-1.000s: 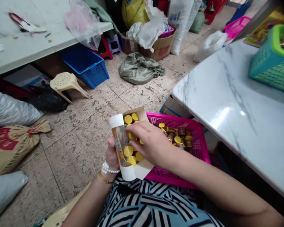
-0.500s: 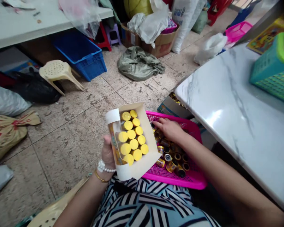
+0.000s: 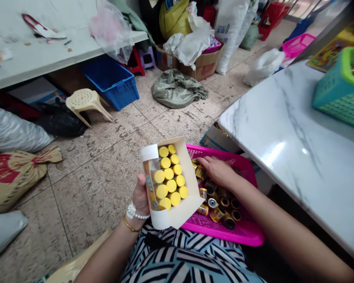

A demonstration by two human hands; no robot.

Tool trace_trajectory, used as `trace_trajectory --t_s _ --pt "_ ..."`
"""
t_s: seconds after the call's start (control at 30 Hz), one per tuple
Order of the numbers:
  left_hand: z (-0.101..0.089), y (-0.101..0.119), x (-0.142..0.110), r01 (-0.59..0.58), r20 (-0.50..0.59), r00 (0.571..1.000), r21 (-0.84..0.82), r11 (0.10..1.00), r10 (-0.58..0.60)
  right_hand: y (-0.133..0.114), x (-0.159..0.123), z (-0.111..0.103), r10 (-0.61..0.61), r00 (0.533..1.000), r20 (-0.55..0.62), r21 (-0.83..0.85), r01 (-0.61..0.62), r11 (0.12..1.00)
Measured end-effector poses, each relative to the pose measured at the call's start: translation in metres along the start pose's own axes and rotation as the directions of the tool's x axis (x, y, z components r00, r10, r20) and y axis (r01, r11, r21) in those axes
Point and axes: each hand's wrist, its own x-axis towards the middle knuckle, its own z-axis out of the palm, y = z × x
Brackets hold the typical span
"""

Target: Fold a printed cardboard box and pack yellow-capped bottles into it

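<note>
My left hand (image 3: pixel 140 194) grips a small white cardboard box (image 3: pixel 177 216) with a clear window side, held open above my lap. Inside it stand several small jars with yellow lids (image 3: pixel 169 180) in two rows. My right hand (image 3: pixel 216 171) reaches into the pink plastic basket (image 3: pixel 238 232) on my lap, fingers curled down among several loose little jars (image 3: pixel 221 204). What those fingers hold is hidden. A pearl bracelet and a gold bangle sit on my left wrist.
A white marble-look table (image 3: pixel 286 129) stands at my right with a teal-and-green basket (image 3: pixel 339 86) on it. A cardboard box (image 3: pixel 216 137) sits under its edge. On the floor: a blue crate (image 3: pixel 112 80), a tipped cream stool (image 3: pixel 85 104), sacks, bags and a grey cloth (image 3: pixel 177 88).
My right hand left the box of yellow-lidded jars and moved right into the pink basket. The box now shows two full rows of lids.
</note>
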Motion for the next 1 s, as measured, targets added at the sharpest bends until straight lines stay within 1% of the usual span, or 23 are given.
trace_trajectory --t_s 0.07,0.1,0.13,0.17,0.2,0.23,0.27,0.3,0.33,0.37,0.4,0.43,0.53,0.6,0.67,0.7,0.77,0.8,0.83,0.87,0.9,0.97,1.0 --pt "-0.002 0.001 -0.002 0.006 0.019 1.0 0.0 1.0 -0.006 0.002 -0.002 -0.005 0.064 0.998 0.001 0.027 -0.064 0.998" --pt "-0.002 0.002 -0.002 0.01 0.019 1.0 -0.005 1.0 -0.01 0.003 -0.005 -0.01 0.102 0.994 -0.035 0.036 -0.1 0.994" --pt "-0.002 0.003 -0.003 0.019 0.015 1.0 -0.012 1.0 -0.018 0.001 -0.011 -0.018 0.128 0.986 -0.111 0.051 -0.123 0.991" --pt "-0.002 0.004 -0.003 0.03 0.007 1.0 -0.016 0.999 -0.03 -0.002 -0.017 -0.027 0.139 0.964 -0.227 0.079 -0.124 0.989" --pt "-0.001 0.004 -0.003 0.037 -0.003 0.999 -0.017 0.999 -0.037 -0.007 -0.023 -0.039 0.13 0.919 -0.372 0.12 -0.091 0.989" --pt "0.0 0.004 -0.003 0.042 -0.014 0.999 -0.016 0.999 -0.042 -0.016 -0.029 -0.052 0.102 0.845 -0.524 0.167 -0.015 0.986" --pt "0.001 0.004 -0.001 0.042 -0.023 0.999 -0.014 0.999 -0.043 -0.026 -0.032 -0.065 0.07 0.752 -0.655 0.213 0.095 0.972" --pt "0.002 0.003 0.0 0.037 -0.029 0.999 -0.013 0.999 -0.038 -0.038 -0.033 -0.077 0.038 0.666 -0.745 0.245 0.22 0.944" --pt "0.003 0.002 0.002 0.022 -0.036 0.999 -0.013 1.0 -0.022 -0.051 -0.032 -0.088 0.005 0.613 -0.79 0.268 0.339 0.902" --pt "0.004 0.001 0.003 -0.003 -0.046 0.999 -0.013 1.0 0.003 -0.064 -0.027 -0.097 -0.023 0.587 -0.809 0.287 0.43 0.856" --pt "0.005 0.0 0.005 -0.032 -0.054 0.998 -0.006 0.999 0.032 -0.077 -0.02 -0.103 -0.056 0.587 -0.807 0.299 0.489 0.819" --pt "0.004 -0.001 0.006 -0.062 -0.061 0.996 0.008 0.998 0.062 -0.089 -0.01 -0.106 -0.091 0.616 -0.782 0.312 0.514 0.799" --pt "0.001 -0.002 0.005 -0.126 -0.055 0.99 0.071 0.989 0.13 -0.112 0.018 -0.101 -0.207 0.749 -0.63 0.32 0.492 0.809" --pt "-0.001 -0.003 0.003 -0.131 -0.03 0.991 0.09 0.987 0.134 -0.118 0.029 -0.095 -0.253 0.804 -0.539 0.322 0.474 0.82" --pt "-0.002 -0.004 0.0 -0.094 -0.003 0.996 0.086 0.992 0.094 -0.116 0.03 -0.093 -0.299 0.811 -0.503 0.34 0.504 0.794" --pt "-0.002 -0.005 -0.001 -0.067 0.009 0.998 0.077 0.995 0.067 -0.112 0.027 -0.093 -0.323 0.794 -0.514 0.354 0.54 0.764" --pt "0.001 -0.006 -0.003 -0.034 0.024 0.999 0.04 0.999 0.033 -0.1 0.017 -0.094 -0.313 0.73 -0.608 0.388 0.616 0.685" --pt "0.002 -0.005 -0.004 -0.023 0.031 0.999 0.017 1.0 0.022 -0.092 0.011 -0.094 -0.25 0.697 -0.673 0.414 0.634 0.653" --pt "0.003 -0.005 -0.005 -0.011 0.039 0.999 -0.006 1.0 0.012 -0.083 0.005 -0.092 -0.145 0.675 -0.724 0.456 0.626 0.633" --pt "0.002 -0.003 -0.005 0.004 0.052 0.999 -0.03 1.0 -0.002 -0.073 0.0 -0.089 -0.011 0.669 -0.743 0.517 0.585 0.625" --pt "0.001 -0.001 -0.006 0.029 0.069 0.997 -0.048 0.998 -0.026 -0.062 -0.003 -0.083 0.137 0.672 -0.728 0.59 0.513 0.623" --pt "-0.004 0.005 -0.005 0.083 0.093 0.993 -0.076 0.994 -0.076 -0.038 -0.005 -0.064 0.329 0.692 -0.643 0.695 0.347 0.63" --pt "-0.008 0.008 -0.005 0.115 0.105 0.989 -0.084 0.99 -0.106 -0.026 -0.003 -0.052 0.408 0.708 -0.576 0.736 0.232 0.636"
